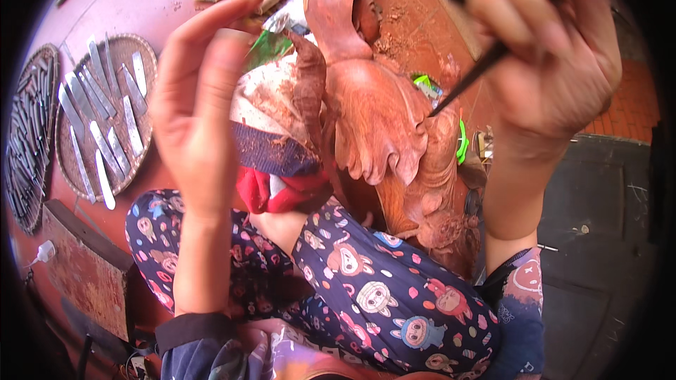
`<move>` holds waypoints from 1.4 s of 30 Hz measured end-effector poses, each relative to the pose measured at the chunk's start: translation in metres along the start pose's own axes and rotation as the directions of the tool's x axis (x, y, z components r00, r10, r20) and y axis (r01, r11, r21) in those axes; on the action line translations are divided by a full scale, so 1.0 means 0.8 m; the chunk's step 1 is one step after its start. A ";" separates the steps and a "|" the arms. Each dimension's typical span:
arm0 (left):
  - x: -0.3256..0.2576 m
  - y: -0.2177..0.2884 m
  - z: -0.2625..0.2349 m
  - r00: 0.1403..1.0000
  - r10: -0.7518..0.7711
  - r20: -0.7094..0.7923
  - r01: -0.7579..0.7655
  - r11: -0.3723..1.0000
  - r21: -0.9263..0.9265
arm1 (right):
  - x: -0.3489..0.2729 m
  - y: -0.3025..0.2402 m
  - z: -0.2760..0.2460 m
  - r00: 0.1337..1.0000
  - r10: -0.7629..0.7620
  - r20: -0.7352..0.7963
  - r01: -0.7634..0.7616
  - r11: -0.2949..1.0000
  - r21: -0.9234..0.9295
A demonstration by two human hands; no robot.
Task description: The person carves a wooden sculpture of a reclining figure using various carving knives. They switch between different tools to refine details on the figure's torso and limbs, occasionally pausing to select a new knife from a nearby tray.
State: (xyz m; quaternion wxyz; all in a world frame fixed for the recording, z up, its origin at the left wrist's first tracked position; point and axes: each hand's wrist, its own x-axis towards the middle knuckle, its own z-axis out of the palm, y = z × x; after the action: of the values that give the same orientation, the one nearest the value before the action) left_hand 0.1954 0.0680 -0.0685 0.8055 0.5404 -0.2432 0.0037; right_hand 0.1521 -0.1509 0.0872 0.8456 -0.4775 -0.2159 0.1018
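My left hand (201, 109) is raised at the left, its fingers stretched up and apart from the thumb, with nothing visible in it. My right hand (556, 56), smeared by motion, is closed around a slim dark carving chisel (472, 79). The chisel slants down to the left, its tip over the reddish wood carving (373, 112); whether it touches cannot be told. Flowing ridges and leaf-like folds cover the carving, which lies against my patterned trouser leg (394, 295). Beside it, wood dust coats a white cloth covering (267, 98) with a navy ribbed band.
At the left, a round woven basket (144, 148) holds several flat blades, and another basket (28, 197) holds many dark thin tools. A worn wooden block (88, 267) stands below them. Shavings (405, 42) litter the red tiled floor. A dark panel (591, 239) lies at the right.
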 end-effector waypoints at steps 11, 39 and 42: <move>0.006 -0.008 -0.028 0.974 -0.107 -0.199 0.104 0.994 -0.025 | -0.115 -0.040 -0.045 0.872 0.057 -0.487 -0.111 0.990 -0.083; -0.115 0.079 0.181 0.959 0.044 0.281 -0.095 0.980 0.172 | -0.086 0.036 -0.001 0.886 0.216 -0.410 -0.462 0.485 -0.743; -0.108 0.071 0.179 0.965 0.038 0.258 -0.082 0.983 0.162 | -0.077 0.037 0.001 0.835 0.271 -0.479 -0.550 0.438 -0.711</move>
State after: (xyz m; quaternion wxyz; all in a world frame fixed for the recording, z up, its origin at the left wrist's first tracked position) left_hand 0.0484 -0.0113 -0.0103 0.7177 0.5961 -0.3595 -0.0201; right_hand 0.0984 -0.1583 0.0458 0.4888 -0.8639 0.0150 0.1207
